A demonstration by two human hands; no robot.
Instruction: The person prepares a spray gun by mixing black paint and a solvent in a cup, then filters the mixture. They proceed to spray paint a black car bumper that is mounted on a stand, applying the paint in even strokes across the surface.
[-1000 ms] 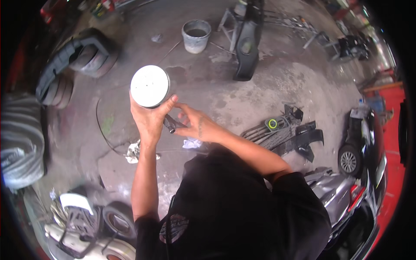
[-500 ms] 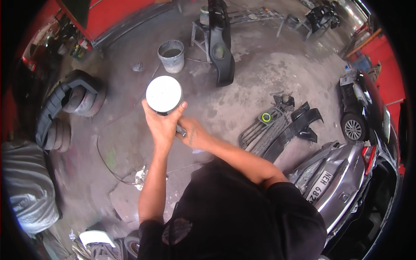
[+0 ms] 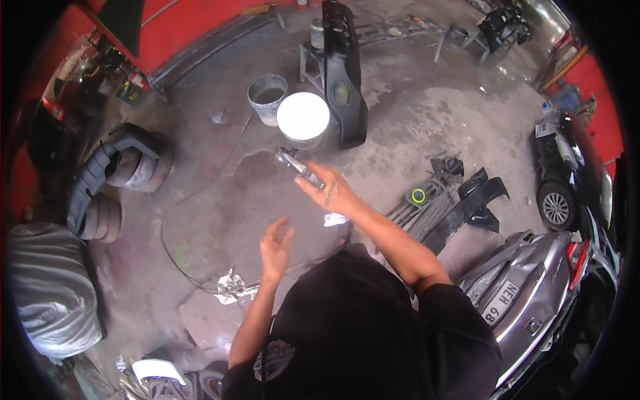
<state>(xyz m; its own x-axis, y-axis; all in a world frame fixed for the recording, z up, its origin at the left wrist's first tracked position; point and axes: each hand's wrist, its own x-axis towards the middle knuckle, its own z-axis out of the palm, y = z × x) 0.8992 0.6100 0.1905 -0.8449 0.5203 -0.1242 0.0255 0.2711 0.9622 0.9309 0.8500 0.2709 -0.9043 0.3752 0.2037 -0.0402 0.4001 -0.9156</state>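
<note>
My right hand (image 3: 337, 190) is wrapped round the metal handle of a spray gun (image 3: 300, 168), held out ahead of me over the floor. Above the gun body is its round cup with a bright white lid (image 3: 303, 117); where the two join is partly unclear. My left hand (image 3: 275, 250) hangs free to the left and nearer to me, fingers apart and loosely bent, touching nothing. A dark hose (image 3: 175, 263) loops over the floor and passes beneath my arms; its end near the gun is hard to make out.
A grey bucket (image 3: 268, 97) stands beyond the cup. A black bumper (image 3: 345, 100) leans on a stand beside it. Loose car parts (image 3: 460, 200) lie to the right, near a silver car panel (image 3: 520, 287). Stacked tyres (image 3: 137, 170) and a grey-covered object (image 3: 50, 293) are at left.
My left hand has let go of the cup and dropped back toward me. My right hand has moved away and rightward with the spray gun.
</note>
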